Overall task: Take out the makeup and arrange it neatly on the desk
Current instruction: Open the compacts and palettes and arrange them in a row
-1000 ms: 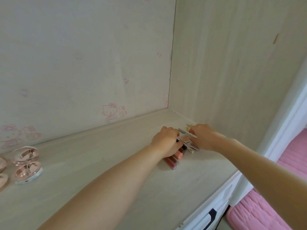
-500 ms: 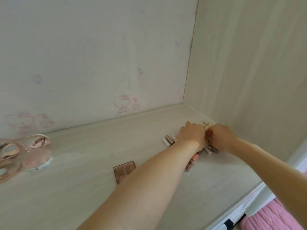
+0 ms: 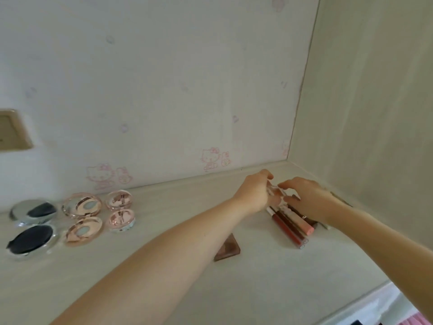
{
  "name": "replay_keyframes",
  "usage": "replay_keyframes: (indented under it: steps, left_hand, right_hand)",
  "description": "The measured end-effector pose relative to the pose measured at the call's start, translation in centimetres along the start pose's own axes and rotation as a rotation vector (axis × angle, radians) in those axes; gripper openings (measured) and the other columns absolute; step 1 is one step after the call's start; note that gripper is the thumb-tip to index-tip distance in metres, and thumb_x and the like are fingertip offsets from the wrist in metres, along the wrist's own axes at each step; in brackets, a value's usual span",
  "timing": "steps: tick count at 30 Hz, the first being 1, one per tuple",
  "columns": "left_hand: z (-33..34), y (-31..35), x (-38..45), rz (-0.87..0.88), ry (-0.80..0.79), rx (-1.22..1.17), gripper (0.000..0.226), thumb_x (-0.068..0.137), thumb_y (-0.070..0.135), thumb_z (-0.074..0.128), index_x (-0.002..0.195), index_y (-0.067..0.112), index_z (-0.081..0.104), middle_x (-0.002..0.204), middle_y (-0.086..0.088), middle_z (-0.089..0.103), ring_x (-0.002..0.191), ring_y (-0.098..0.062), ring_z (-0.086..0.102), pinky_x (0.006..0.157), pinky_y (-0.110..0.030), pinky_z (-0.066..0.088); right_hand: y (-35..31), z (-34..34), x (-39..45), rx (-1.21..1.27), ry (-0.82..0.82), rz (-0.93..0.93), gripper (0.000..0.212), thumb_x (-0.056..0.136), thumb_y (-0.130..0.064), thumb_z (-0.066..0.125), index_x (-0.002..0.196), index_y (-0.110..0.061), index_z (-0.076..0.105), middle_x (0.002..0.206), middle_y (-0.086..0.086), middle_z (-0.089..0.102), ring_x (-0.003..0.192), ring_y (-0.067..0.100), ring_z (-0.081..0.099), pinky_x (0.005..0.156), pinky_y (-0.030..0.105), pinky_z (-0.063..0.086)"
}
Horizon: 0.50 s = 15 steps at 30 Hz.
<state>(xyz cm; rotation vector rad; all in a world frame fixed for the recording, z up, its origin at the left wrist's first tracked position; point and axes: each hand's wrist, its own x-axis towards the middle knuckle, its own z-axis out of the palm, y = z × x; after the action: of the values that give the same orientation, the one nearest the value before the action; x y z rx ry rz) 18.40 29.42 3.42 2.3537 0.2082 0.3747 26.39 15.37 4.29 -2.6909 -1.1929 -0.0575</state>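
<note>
On desk (image 3: 164, 289) | both hands pinch clear tube (image 3: 276, 195) | lip glosses (image 3: 290, 226) beneath

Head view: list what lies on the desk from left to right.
Two black-and-silver compacts → four rose-gold compacts → brown square palette → left hand → lip gloss tubes → right hand.

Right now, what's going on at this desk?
A person is lining up makeup on the desk. Both hands, left hand and right hand, hold a small clear item over a row of lip gloss tubes near the corner. Round compacts sit grouped to the left, and a brown square palette lies between.
</note>
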Motion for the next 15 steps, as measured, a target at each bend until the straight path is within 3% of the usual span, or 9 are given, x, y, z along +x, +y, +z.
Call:
replay_keyframes:
  steps: [5, 8, 11, 15]
  left_hand:
    - [-4.9, -2.8, -3.7, -0.007, 0.080, -0.048, 0.052, 0.079, 0.024, 0.075, 0.124, 0.012, 0.053, 0.108, -0.001, 0.063, 0.096, -0.015, 0.061, 0.089, -0.029, 0.050]
    - [-7.8, -4.5, -6.5, -0.014, 0.117, -0.042, 0.050, 0.077, 0.021, 0.077, 0.122, 0.014, 0.054, 0.102, 0.005, 0.064, 0.093, -0.009, 0.059, 0.087, -0.023, 0.049]
    - [-10.8, -6.5, -9.7, -0.029, 0.170, -0.038, 0.048, 0.076, 0.024, 0.077, 0.118, 0.018, 0.055, 0.104, 0.004, 0.065, 0.091, -0.008, 0.059, 0.083, -0.020, 0.047]
    - [-14.3, -9.2, -14.1, -0.056, 0.246, -0.016, 0.043, 0.075, 0.028, 0.078, 0.113, 0.026, 0.057, 0.103, 0.005, 0.067, 0.096, -0.009, 0.060, 0.089, -0.027, 0.048]
  right_hand:
    - [-6.4, -0.3, -0.8, 0.096, 0.083, -0.158, 0.039, 0.096, -0.022, 0.051, 0.135, -0.020, 0.049, 0.135, 0.001, 0.052, 0.123, 0.018, 0.049, 0.099, 0.023, 0.034]
    - [-10.5, -0.1, -1.1, 0.161, 0.085, -0.253, 0.037, 0.095, -0.016, 0.053, 0.132, -0.017, 0.053, 0.133, 0.002, 0.054, 0.121, 0.018, 0.051, 0.091, 0.015, 0.031]
    - [-14.8, 0.4, -1.5, 0.203, 0.086, -0.322, 0.036, 0.096, -0.016, 0.051, 0.131, -0.019, 0.053, 0.131, 0.000, 0.057, 0.119, 0.018, 0.053, 0.094, 0.021, 0.036]
    - [-20.1, 1.4, -2.1, 0.247, 0.072, -0.407, 0.035, 0.096, -0.021, 0.052, 0.130, -0.020, 0.054, 0.129, 0.000, 0.057, 0.118, 0.017, 0.053, 0.095, 0.022, 0.037]
